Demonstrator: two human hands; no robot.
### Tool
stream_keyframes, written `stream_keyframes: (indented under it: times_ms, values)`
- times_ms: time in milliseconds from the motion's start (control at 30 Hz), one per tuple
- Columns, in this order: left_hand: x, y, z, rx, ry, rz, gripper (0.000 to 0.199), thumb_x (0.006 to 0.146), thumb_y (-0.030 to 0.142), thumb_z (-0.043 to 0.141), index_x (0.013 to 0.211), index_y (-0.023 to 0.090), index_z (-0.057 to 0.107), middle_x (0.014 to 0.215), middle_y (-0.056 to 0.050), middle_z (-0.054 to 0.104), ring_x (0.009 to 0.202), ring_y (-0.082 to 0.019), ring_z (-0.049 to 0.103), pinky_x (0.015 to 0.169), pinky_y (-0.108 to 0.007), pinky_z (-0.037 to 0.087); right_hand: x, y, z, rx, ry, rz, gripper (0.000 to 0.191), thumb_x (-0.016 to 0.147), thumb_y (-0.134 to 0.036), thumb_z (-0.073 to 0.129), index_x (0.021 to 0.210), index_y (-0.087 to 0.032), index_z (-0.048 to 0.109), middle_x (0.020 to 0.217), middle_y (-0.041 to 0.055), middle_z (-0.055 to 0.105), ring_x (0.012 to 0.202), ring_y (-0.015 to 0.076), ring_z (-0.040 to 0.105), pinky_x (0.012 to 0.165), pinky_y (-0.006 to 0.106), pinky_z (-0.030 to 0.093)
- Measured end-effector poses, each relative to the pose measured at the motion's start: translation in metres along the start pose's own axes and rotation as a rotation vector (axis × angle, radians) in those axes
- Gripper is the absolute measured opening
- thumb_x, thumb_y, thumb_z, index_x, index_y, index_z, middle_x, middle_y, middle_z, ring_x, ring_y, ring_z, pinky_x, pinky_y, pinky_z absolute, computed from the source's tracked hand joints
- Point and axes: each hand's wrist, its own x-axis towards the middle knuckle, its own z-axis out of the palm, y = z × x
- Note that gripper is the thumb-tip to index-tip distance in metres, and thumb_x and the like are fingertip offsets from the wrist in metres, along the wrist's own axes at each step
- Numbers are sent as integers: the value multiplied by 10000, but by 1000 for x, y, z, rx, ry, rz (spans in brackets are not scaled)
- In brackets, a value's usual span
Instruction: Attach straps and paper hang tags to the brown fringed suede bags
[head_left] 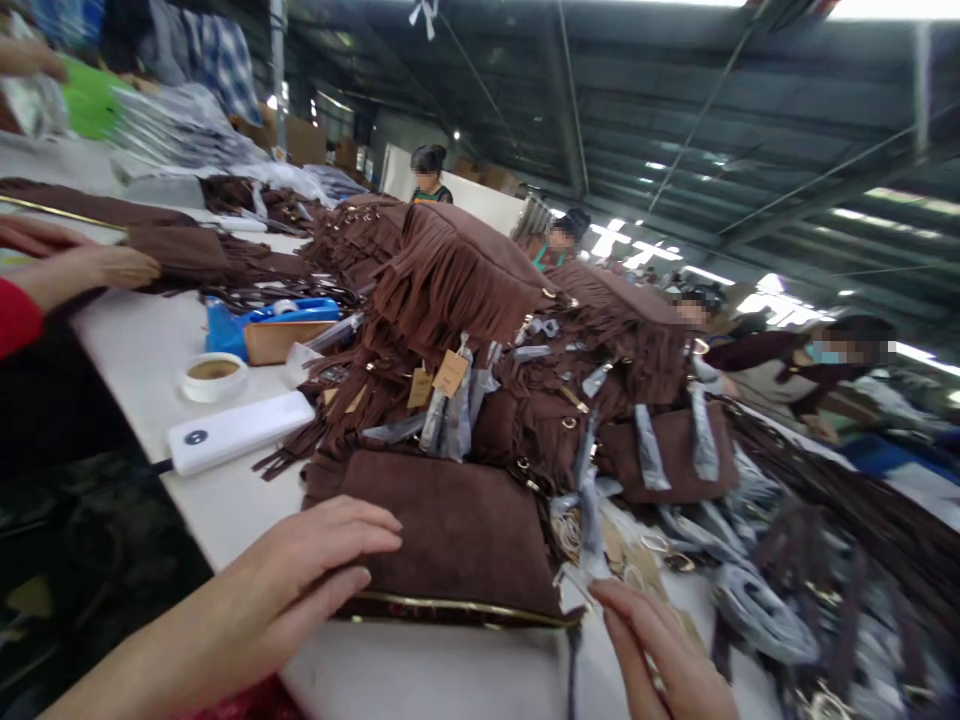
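Observation:
A brown suede bag [450, 525] lies flat on the white table, its gold zipper edge toward me. My left hand [322, 560] rests on its left side, fingers stretched out and holding nothing. At its lower right corner, my right hand [660, 650] has its fingertips close together by a thin, pale, clear strip [574, 588]. Whether they grip that strip is unclear. Behind the bag, a tan paper tag [450, 373] and plastic-wrapped pieces hang from a heap of fringed brown bags [472, 260].
Left of the heap are a white device [240, 430], a tape roll [214, 377] and a blue tape dispenser [292, 310]. Straps and plastic-wrapped hardware [765, 610] crowd the right. A co-worker's hands [112, 265] handle another brown piece at far left; other people stand behind.

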Motion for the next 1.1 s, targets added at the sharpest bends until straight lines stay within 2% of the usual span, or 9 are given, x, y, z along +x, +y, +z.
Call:
stream_keyframes:
  times_ms: [67,167,233,333,467,567,667,867,1100]
  values:
    - [17,13,22,34,-138,67,364,933,184,501,1257,309,612,1332,-18,618,1218,-218,563,1062,-310,431,7,9,-8,-77,-27,55,306,971,-276,455,1208,-253,649,1241,68,701,1176,241,645,952,351,559]
    - [42,26,50,174,-340,53,263,878,123,570,1098,217,681,1172,-76,688,1116,-265,616,1034,-388,463,9,11,-2,-82,-129,101,447,949,-172,357,1332,-213,583,1370,85,623,1288,222,562,1048,395,500]
    - [54,32,60,289,-421,30,164,893,125,554,955,175,698,1031,-96,711,1005,-284,651,975,-439,501,7,7,4,-28,-220,102,520,901,-112,331,1355,-202,569,1394,85,605,1295,205,554,1077,391,472]
    - [64,41,63,408,-502,48,201,946,166,489,898,156,684,957,-105,703,924,-315,660,874,-511,542,4,-1,4,27,-377,170,535,868,-147,405,1381,-204,541,1305,88,668,1204,218,617,1036,385,492]
    - [68,60,68,328,-487,107,181,948,146,489,924,175,666,994,-73,692,954,-292,658,871,-479,557,10,-6,-9,-1,-506,283,442,813,-140,464,1216,-195,636,1188,90,708,1136,237,631,1007,373,467]
    - [70,70,84,230,-526,153,223,938,96,453,927,172,662,979,-57,692,933,-252,672,862,-402,569,16,-8,-16,61,-549,316,291,796,-136,466,999,-193,667,1037,74,721,1020,233,648,919,351,475]
    - [71,71,104,159,-499,125,234,939,101,439,972,171,660,995,-61,690,940,-246,678,870,-388,569,16,-8,-21,137,-550,388,200,810,-158,459,904,-200,631,859,42,703,899,223,656,816,326,488]
    - [73,61,129,78,-441,93,242,940,133,445,1001,208,667,1000,-45,703,969,-246,684,880,-382,563,0,-10,-19,159,-531,328,456,727,-35,408,1095,-208,617,1101,53,641,1021,178,623,910,296,446]
    - [76,72,140,111,-421,69,147,937,233,502,966,189,639,1017,-62,699,976,-277,673,903,-446,557,-5,-14,-10,125,-432,374,148,857,-182,443,868,-197,590,904,55,663,898,203,622,811,299,445]
